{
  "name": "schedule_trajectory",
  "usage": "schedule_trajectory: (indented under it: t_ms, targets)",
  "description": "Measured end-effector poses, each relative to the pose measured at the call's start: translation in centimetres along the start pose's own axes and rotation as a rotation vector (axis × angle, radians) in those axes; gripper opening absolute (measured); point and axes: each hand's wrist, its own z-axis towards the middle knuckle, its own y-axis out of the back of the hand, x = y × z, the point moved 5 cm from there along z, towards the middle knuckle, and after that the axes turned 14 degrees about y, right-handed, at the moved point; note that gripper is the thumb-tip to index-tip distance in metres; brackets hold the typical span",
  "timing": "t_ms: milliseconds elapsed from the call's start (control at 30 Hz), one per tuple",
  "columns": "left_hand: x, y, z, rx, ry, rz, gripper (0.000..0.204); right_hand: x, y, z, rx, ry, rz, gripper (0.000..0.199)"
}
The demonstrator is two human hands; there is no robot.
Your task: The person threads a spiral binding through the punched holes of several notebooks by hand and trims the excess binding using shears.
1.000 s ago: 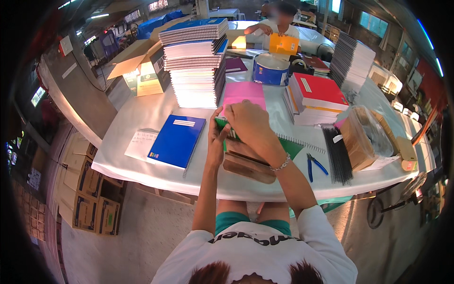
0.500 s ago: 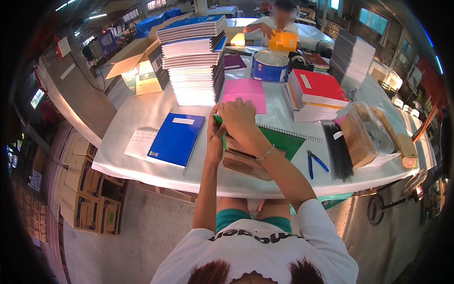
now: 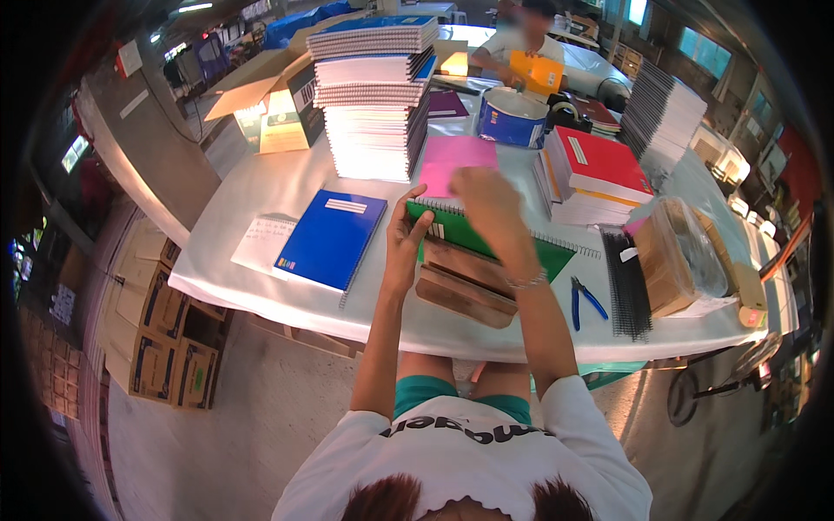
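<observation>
A green notebook (image 3: pixel 465 227) stands tilted against a slotted wooden block (image 3: pixel 465 291) in front of me. My left hand (image 3: pixel 406 239) grips its left end, thumb on the cover and fingers behind. Along the notebook's top edge runs a dark spiral coil (image 3: pixel 569 248), whose loose end sticks out past the right corner. Over the middle of that edge is my right hand (image 3: pixel 493 213), smeared by motion, so its fingers cannot be made out. Blue-handled cutting pliers (image 3: pixel 587 304) lie to the right of the notebook.
Left lies a blue notebook (image 3: pixel 334 239) over a handwritten paper (image 3: pixel 261 241). Behind it rises a tall notebook stack (image 3: pixel 373 143). A pink sheet (image 3: pixel 452 156), red-topped books (image 3: pixel 599 165), black coils (image 3: pixel 627 286) and a bagged carton (image 3: pixel 678 260) surround the work. Across the table, a person holds a yellow notebook (image 3: pixel 534 74).
My right hand has moved right along the coil, away from my left hand. The green cover's left part now shows. The whole view has shifted slightly.
</observation>
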Motion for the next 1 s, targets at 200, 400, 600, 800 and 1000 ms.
schedule_trajectory:
  t_ms: [200,400,600,800,1000]
  targets:
    - [0.1,0.0,-2.2,-0.182,-0.092,0.018,0.026,-11.9,5.9,-13.1,-0.368,-0.264,-0.041,0.023]
    - [0.5,-1.6,-6.3,-0.298,-0.088,0.133,0.030,-18.6,-2.0,-22.5,-0.123,-0.613,0.174,0.060]
    - [-1.8,-1.0,-6.6,-0.175,-0.167,0.155,0.026,-12.7,-9.4,-31.4,-0.058,-0.723,0.056,0.073]
    - [-3.8,-0.3,-6.4,-0.200,-0.169,0.384,0.020,-8.9,-8.0,-33.8,-0.043,-0.756,-0.007,0.067]
    - [-4.3,-0.5,-6.6,-0.183,-0.111,0.358,0.022,-3.8,-1.9,-26.9,-0.572,-0.651,0.329,0.065]
